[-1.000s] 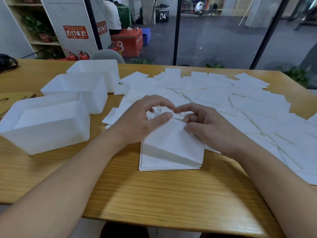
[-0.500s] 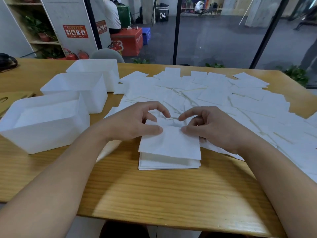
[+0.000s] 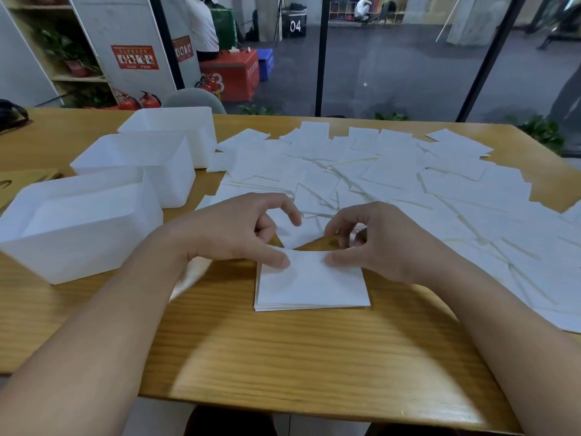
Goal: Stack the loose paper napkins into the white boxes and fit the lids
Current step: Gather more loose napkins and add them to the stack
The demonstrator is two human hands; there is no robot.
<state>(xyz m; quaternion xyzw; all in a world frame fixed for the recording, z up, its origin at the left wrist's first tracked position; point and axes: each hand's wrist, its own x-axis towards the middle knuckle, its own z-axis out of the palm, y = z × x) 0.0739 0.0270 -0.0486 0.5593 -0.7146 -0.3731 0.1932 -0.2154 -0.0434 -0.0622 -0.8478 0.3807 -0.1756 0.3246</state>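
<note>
A small neat stack of white napkins (image 3: 311, 287) lies on the wooden table (image 3: 283, 357) in front of me. My left hand (image 3: 232, 234) and my right hand (image 3: 383, 247) pinch the far corners of the top napkin, thumbs on top and fingers curled behind. The napkin lies flat on the stack. Many loose napkins (image 3: 408, 184) are spread over the table's middle and right. Three open white boxes stand in a row on the left: a near box (image 3: 78, 259), a middle box (image 3: 176, 187) and a far box (image 3: 204, 143).
A blurred loose napkin (image 3: 188, 278) shows under my left forearm. A tan flat board (image 3: 22, 180) lies at the left edge behind the near box. A black object (image 3: 11, 113) sits at the far left. A grey chair back (image 3: 195, 99) rises beyond the table.
Both hands drew a napkin toward me from the loose pile and lowered it flat onto the stack. A loose napkin slid under my left forearm.
</note>
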